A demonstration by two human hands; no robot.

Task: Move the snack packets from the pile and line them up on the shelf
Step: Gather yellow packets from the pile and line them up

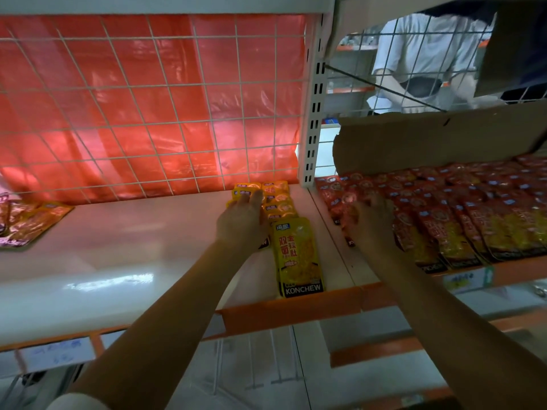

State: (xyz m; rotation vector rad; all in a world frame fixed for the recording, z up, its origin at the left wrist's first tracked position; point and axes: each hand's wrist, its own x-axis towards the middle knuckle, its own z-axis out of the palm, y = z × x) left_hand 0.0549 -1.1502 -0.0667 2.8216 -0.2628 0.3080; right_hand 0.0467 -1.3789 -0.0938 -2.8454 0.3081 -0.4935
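Left fingers [250,199] clamped on yellow packets [278,202], right fingers [359,207] flat on red packets [444,220].

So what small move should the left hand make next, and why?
Probably lay the yellow packet that the left hand grips down into a second column, left of the yellow Konchew row. That row already reaches the shelf's front edge, while the white shelf beside it is bare.
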